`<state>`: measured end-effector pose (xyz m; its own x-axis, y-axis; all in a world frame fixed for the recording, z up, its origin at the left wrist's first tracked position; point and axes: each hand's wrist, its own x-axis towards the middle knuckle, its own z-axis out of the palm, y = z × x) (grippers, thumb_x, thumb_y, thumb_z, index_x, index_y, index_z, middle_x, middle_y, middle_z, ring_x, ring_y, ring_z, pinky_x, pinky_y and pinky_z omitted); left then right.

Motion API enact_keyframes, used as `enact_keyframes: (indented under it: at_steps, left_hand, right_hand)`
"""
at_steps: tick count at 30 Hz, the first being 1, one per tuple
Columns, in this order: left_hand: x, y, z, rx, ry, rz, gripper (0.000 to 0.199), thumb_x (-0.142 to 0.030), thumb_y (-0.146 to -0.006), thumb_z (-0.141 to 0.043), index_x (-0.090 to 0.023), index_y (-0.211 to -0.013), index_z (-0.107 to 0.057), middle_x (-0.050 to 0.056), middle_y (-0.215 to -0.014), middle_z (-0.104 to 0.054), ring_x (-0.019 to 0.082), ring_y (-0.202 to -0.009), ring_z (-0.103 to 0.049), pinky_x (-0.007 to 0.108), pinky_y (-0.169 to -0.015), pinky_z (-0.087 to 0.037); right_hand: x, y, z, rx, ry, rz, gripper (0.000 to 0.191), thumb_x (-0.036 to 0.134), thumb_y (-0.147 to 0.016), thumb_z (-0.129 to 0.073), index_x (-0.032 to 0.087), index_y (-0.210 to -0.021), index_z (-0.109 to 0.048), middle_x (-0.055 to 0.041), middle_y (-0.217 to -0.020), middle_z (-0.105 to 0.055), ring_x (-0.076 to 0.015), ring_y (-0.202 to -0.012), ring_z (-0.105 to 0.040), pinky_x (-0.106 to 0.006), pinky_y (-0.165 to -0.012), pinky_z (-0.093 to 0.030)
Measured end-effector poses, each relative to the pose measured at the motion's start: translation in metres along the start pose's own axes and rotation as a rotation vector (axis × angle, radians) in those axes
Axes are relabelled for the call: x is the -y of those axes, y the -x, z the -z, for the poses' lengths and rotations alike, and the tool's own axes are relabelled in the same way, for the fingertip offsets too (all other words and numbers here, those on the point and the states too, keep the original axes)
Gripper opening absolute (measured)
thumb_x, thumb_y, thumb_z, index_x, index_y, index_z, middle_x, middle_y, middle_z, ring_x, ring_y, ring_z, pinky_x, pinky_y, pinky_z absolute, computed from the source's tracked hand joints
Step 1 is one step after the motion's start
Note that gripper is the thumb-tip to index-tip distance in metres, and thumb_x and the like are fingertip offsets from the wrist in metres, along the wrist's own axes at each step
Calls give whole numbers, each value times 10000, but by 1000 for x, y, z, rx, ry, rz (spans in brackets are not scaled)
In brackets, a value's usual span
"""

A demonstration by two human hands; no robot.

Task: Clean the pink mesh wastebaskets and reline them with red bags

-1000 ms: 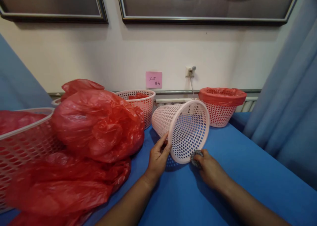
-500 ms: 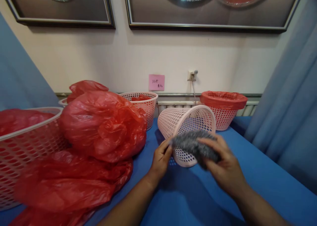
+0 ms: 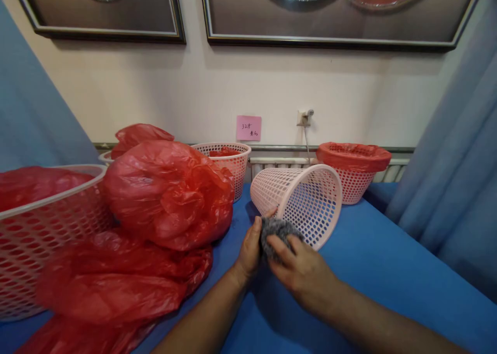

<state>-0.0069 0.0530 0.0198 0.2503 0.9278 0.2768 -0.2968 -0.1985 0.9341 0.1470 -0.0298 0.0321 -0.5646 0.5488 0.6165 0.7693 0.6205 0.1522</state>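
Note:
A fuzzy grey cloth [image 3: 276,233] is bunched between my two hands, in front of a pink perforated basket [image 3: 267,187] lying on its side. My left hand [image 3: 250,250] grips the cloth from the left, thumb up. From the right, my right hand [image 3: 301,271] presses its curled fingers into the cloth. The basket's open mouth faces me and to the right, and its lower left rim is partly hidden behind the cloth. Whether my left fingers also touch the basket, I cannot tell.
Puffed red plastic bags [image 3: 166,193] pile up on the left of the blue-covered table [image 3: 373,271]. A large pink basket [image 3: 58,245] with red lining stands at far left. Behind are another basket [image 3: 241,170] and a red-lined basket [image 3: 351,183]. Blue curtains [image 3: 458,188] hang at right.
My right hand has moved left toward my left hand. The grey cloth, stretched between them before, is now bunched up together. The view has shifted slightly.

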Motion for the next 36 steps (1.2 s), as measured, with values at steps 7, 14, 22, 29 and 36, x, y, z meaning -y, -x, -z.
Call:
enact_keyframes:
  at_steps: [7,14,22,29,36]
  left_hand:
    - [4,-8,2,-15,-42,-11,740,-531,-757,-889,-192,-1388,-704,70,-1018,-794,214,-901,-712,350,-878,-580]
    - [3,-11,5,-31,-118,-59,650,-553,-819,-829,-195,-1353,-731,101,-1199,-799,268,-1082,-716,416,-1029,-547]
    - [5,-8,1,-12,-194,-98,627,-539,-858,-793,-213,-1387,-706,86,-1139,-811,261,-1006,-727,425,-971,-577]
    - [-1,-4,-1,36,-206,-139,564,-513,-898,-754,-208,-1371,-717,115,-1322,-763,311,-1199,-706,495,-1107,-525]
    - [-5,-2,-1,70,-239,-187,488,-470,-939,-716,-221,-1358,-726,114,-1396,-723,318,-1289,-663,526,-1181,-455]
  right_hand:
    - [-14,75,-50,268,-131,-90,234,202,-822,-712,362,-967,-802,21,-1407,-710,-317,-1003,-711,-458,-755,-650]
    - [-85,100,-35,280,-58,-378,379,33,-866,-543,279,-955,-818,-57,-1430,-675,-311,-1128,-674,-444,-854,-623]
    - [-159,112,-22,187,57,-687,492,-24,-791,-498,248,-1061,-806,-105,-1472,-601,-307,-1114,-647,-495,-1006,-542]
    - [-225,68,10,-487,21,-1067,444,164,-747,-595,139,-1164,-746,-182,-1335,-614,-341,-1223,-617,-508,-1117,-485]
    - [-206,-34,44,-597,-118,-856,455,201,-749,-626,205,-1184,-760,-125,-1299,-626,-287,-1212,-628,-456,-1149,-471]
